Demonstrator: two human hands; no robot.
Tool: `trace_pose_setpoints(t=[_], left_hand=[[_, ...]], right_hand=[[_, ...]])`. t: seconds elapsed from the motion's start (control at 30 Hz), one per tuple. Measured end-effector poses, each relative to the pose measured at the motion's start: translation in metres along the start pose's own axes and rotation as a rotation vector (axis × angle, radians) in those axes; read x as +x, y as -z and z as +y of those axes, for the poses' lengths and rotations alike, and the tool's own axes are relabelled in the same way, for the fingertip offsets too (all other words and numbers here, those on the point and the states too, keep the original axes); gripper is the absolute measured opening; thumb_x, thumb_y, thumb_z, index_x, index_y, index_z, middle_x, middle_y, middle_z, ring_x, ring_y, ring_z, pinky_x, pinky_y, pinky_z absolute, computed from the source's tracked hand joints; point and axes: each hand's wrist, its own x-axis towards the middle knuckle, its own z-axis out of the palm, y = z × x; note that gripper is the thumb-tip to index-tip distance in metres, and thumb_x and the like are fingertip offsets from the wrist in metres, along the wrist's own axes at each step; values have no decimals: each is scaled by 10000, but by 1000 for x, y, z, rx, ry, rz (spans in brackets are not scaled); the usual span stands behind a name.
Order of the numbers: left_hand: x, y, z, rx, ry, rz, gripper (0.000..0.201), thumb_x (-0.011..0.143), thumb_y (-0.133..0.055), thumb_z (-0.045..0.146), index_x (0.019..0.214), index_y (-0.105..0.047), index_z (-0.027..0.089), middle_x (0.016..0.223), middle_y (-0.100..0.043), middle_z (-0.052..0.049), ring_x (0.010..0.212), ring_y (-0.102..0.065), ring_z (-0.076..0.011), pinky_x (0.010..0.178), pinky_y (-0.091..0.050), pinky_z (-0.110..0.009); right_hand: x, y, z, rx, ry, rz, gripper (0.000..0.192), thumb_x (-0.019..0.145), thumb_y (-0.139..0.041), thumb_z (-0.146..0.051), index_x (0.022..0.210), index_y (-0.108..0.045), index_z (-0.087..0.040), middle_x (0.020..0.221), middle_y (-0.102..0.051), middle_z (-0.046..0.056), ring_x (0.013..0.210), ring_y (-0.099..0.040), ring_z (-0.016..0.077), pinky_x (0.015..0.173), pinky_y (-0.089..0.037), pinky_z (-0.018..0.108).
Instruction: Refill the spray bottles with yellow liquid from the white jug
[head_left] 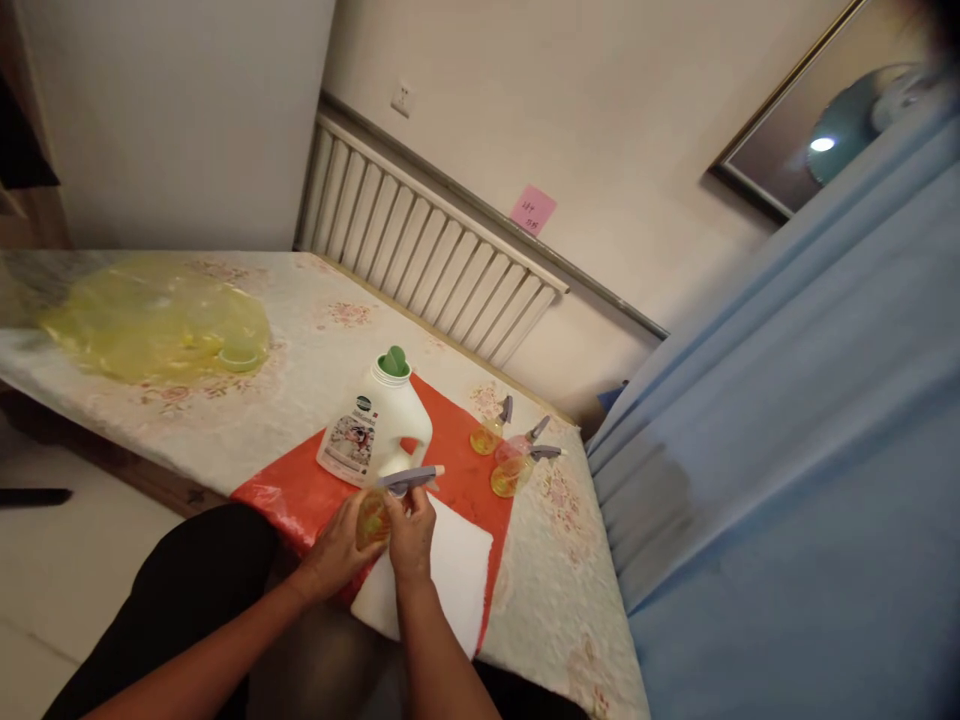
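Both hands met at the table's near edge, the left hand (pixel 339 552) cupping a small yellow spray bottle (pixel 373 518) upright while the right hand (pixel 411 532) pinched its grey trigger head (pixel 409 479), nozzle pointing right, just before the white detergent jug (pixel 379 425).

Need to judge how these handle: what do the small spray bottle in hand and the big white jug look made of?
Small spray bottle: seemingly clear plastic, yellow liquid showing through, grey matte trigger head. White jug: opaque, slightly glossy plastic by its moulded handle, with a green cap.
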Motion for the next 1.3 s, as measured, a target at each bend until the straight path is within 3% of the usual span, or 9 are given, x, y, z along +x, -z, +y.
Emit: trace_pose_setpoints(t=[0.13,0.27,0.37,0.47,0.63,0.73,0.87,1.0,1.3], left_hand=[[1,1,-3,-7,-3,-21,667,800,-667,377,1365,-363,194,1350,-507,-160,1280,-503,-328,1065,-431,-539],[3,-1,-9,2,36,-43,723,784,-677,397,1381,-329,187,1355,-497,-164,1267,-517,-323,1060,-438,-530],[6,-1,-10,4,80,-37,747,737,-705,383,1365,-356,181,1344,-530,-163,1242,-546,-330,1048,-448,-529],[12,3,-6,-14,99,-57,740,703,-730,394,1333,-400,188,1335,-564,-159,1240,-555,-338,1044,-455,-526],[18,13,7,-20,193,-124,764,697,-734,470,1323,-401,186,1339,-567,-170,1223,-573,-330,1044,-464,-502],[19,21,18,14,218,-131,743,700,-724,494,1308,-411,202,1304,-590,-155,1185,-599,-327,1019,-487,-495],[25,24,34,82,190,-107,749,665,-732,525,1277,-438,208,1258,-612,-142,1133,-623,-352,977,-515,-504],[41,3,48,78,109,-106,699,677,-718,466,1275,-441,234,1299,-587,-116,1209,-570,-350,1021,-480,-508],[104,-89,75,-9,119,-179,705,666,-709,411,1270,-412,203,1269,-588,-147,1170,-596,-334,1035,-448,-538]], right_hand=[[-3,-6,-4,-38,-5,73,118,753,-626,-255,849,-667,-199,832,-678,-19,816,-614,180,804,-496,287],[-5,6,7,-20,31,39,316,732,-628,-179,1044,-674,-204,988,-723,9,916,-657,188,856,-509,289],[-6,34,31,-196,49,113,390,765,-589,-172,1152,-634,-173,1027,-723,56,868,-674,180,781,-537,281],[-7,77,57,-395,73,182,287,774,-532,-143,1024,-669,-168,878,-709,51,709,-637,171,684,-527,285],[-17,139,86,-546,169,158,263,737,-511,-79,909,-684,-178,823,-669,54,744,-611,203,725,-488,332],[-24,148,100,-603,226,140,250,757,-489,-67,885,-669,-185,845,-644,55,778,-598,204,736,-477,332],[-28,142,112,-648,268,167,251,810,-433,-60,878,-639,-187,864,-612,60,820,-570,210,762,-461,347],[-27,141,115,-665,280,182,246,814,-425,-46,863,-616,-194,854,-602,52,811,-562,205,739,-457,332],[-27,140,121,-732,315,250,248,829,-410,-29,818,-568,-219,792,-601,37,741,-569,206,676,-449,319]])
